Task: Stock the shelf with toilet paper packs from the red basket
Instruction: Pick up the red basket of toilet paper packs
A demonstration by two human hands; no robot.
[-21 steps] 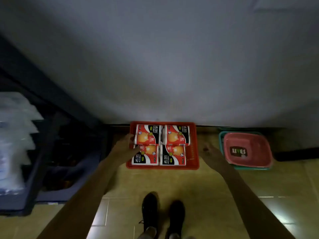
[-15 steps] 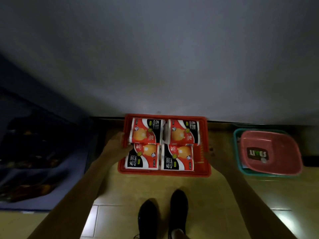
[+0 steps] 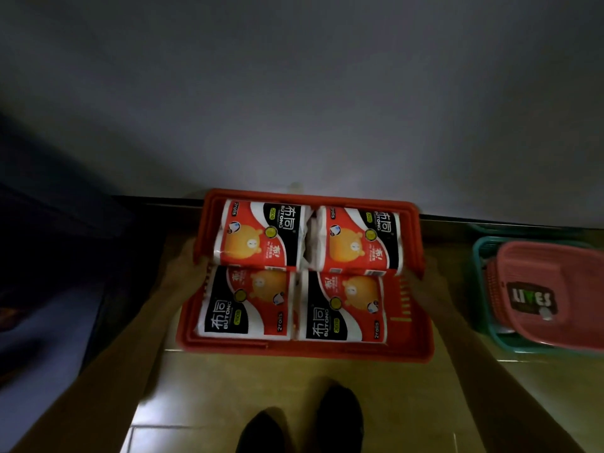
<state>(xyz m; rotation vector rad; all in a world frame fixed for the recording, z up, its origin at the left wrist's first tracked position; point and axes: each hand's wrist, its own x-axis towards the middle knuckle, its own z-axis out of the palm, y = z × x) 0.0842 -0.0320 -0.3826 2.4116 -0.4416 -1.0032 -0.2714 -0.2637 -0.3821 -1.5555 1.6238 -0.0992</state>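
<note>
The red basket [image 3: 411, 308] sits on the yellow tiled floor [image 3: 212, 387], with its far rim against the base of the grey wall [image 3: 294, 93]. It holds four toilet paper packs in two rows of two. The far-left pack [image 3: 258, 235] and the far-right pack [image 3: 358, 240] lie side by side along the basket's far rim. The near-left pack [image 3: 245, 304] and the near-right pack [image 3: 343, 308] lie side by side along its near rim. Each near pack touches the far pack behind it.

The left hand [image 3: 186, 266] is at the basket's left wall, about midway along it. The right hand [image 3: 425, 282] is at the basket's right wall, also about midway. Both hands are dim and blurred, and part of each is hidden by the basket rim. Whether the fingers grasp the rim or only lie against it cannot be told for either hand.

To the right of the basket, apart from it, a pink basket [image 3: 555, 289] with a dark label lies nested in a teal basket [image 3: 483, 289]. To the left of the basket, a dark blue unit [image 3: 49, 256] stands in shadow; its contents cannot be made out. In front of the basket's near rim, two black shoes [image 3: 340, 416] stand on the floor.
</note>
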